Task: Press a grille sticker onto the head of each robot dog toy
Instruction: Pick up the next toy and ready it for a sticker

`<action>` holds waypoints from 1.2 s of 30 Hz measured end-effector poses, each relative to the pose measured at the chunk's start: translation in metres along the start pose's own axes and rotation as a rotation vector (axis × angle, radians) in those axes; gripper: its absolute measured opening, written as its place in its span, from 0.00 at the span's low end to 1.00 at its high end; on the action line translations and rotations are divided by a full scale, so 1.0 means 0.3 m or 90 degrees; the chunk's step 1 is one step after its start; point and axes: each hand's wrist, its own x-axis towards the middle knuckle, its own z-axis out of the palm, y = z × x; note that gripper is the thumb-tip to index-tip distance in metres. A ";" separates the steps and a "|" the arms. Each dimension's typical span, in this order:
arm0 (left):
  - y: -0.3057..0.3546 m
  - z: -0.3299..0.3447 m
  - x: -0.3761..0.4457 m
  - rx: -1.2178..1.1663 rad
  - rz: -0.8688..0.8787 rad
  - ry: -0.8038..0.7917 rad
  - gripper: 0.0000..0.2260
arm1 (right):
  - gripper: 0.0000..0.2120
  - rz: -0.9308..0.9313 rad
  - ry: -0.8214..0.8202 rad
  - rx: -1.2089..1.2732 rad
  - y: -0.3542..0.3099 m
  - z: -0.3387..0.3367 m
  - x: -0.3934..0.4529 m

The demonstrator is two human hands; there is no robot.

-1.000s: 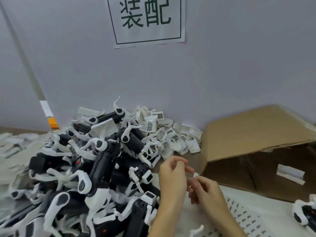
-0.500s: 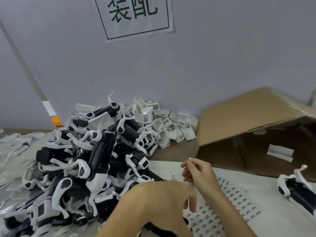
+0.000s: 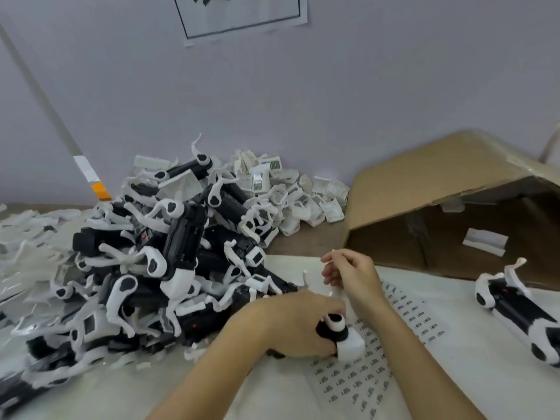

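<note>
Left hand (image 3: 298, 324) now around toy (image 3: 342, 334)

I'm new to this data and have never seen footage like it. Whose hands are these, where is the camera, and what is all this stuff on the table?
There is no machine: a person works bare-handed, filmed by a camera worn on their head, looking down. The left hand grips one black-and-white robot dog toy over a sticker sheet. The right hand is raised with fingers pinched; what it pinches is too small to tell. A pile of toy dogs lies to the left, another dog to the right, before a cardboard box on its side.
</note>
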 end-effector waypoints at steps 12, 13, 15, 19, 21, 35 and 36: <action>0.046 0.041 0.001 0.079 -0.061 0.016 0.24 | 0.14 0.018 0.008 0.014 0.005 -0.003 -0.006; 0.044 0.046 0.005 0.102 -0.059 0.019 0.26 | 0.14 0.020 0.006 0.016 0.008 -0.002 -0.006; 0.048 0.049 0.014 0.133 -0.039 0.045 0.25 | 0.15 0.026 0.007 0.020 0.004 -0.002 -0.005; 0.046 0.035 0.037 0.000 -0.004 0.162 0.24 | 0.16 0.041 0.002 0.031 -0.009 -0.013 0.007; 0.041 0.013 0.043 -0.137 -0.008 0.224 0.24 | 0.17 0.069 -0.008 0.117 -0.003 -0.022 0.008; -0.014 -0.013 0.204 -1.078 -0.165 0.710 0.20 | 0.16 0.021 -0.064 0.177 0.019 -0.024 0.025; -0.016 -0.007 0.209 -1.058 -0.155 0.706 0.21 | 0.16 0.011 -0.071 0.172 0.019 -0.024 0.024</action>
